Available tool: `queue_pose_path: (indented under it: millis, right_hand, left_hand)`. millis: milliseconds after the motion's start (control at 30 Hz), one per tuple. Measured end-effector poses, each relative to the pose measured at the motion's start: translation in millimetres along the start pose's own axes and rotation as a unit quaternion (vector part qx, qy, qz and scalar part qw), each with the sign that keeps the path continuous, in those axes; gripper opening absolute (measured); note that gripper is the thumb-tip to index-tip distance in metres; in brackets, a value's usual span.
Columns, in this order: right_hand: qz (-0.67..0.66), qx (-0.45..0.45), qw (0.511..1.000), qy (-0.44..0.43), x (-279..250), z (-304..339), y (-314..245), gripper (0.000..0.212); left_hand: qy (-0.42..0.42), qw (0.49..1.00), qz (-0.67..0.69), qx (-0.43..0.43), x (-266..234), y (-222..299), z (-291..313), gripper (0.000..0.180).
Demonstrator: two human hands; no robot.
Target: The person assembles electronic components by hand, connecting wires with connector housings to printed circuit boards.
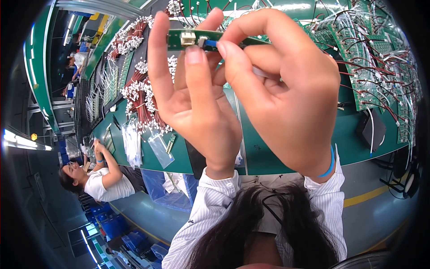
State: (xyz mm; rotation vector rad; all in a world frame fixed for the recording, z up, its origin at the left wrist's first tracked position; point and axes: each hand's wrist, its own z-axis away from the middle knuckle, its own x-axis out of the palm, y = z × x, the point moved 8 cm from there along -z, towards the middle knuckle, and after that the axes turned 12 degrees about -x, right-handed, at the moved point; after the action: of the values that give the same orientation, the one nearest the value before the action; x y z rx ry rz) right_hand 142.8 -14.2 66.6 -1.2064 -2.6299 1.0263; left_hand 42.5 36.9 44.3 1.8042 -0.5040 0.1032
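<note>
Both hands pinched one narrow green circuit-board strip (pixel 210 38): left hand (pixel 192 98) gripping toward nine o'clock, right hand (pixel 286 94) toward three, its long axis running nine-to-three.

hands (pixel 242 85) pinching green circuit strip (pixel 210 38), green workbench (pixel 286 148)
</note>
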Motion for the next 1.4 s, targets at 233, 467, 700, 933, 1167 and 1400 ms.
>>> queue_pose_path:
  millis: [233,467,700,933,1167,1400]
  right_hand:
    - [-0.001,-0.015,1.0,-0.006,-2,-2,-1,0.007]
    - [-0.025,-0.028,0.999,0.008,-3,-1,-2,0.007]
    - [-0.084,-0.022,0.996,0.027,-1,2,2,0.008]
    - [-0.066,-0.021,0.997,0.021,-1,2,1,0.008]
    - [-0.051,-0.008,0.999,-0.002,-1,1,-1,0.007]
    - [-0.003,-0.005,1.0,-0.011,-3,2,0,0.007]
  left_hand:
    - [0.024,0.999,-0.032,0.029,0,2,3,0.046]
    - [0.039,0.996,-0.06,0.056,2,8,8,0.047]
    - [0.022,0.996,-0.059,0.065,2,10,10,0.046]
    - [0.032,0.995,-0.058,0.07,3,11,11,0.045]
    - [0.027,0.995,-0.063,0.068,1,10,10,0.044]
    - [0.014,0.998,-0.033,0.056,1,4,8,0.043]
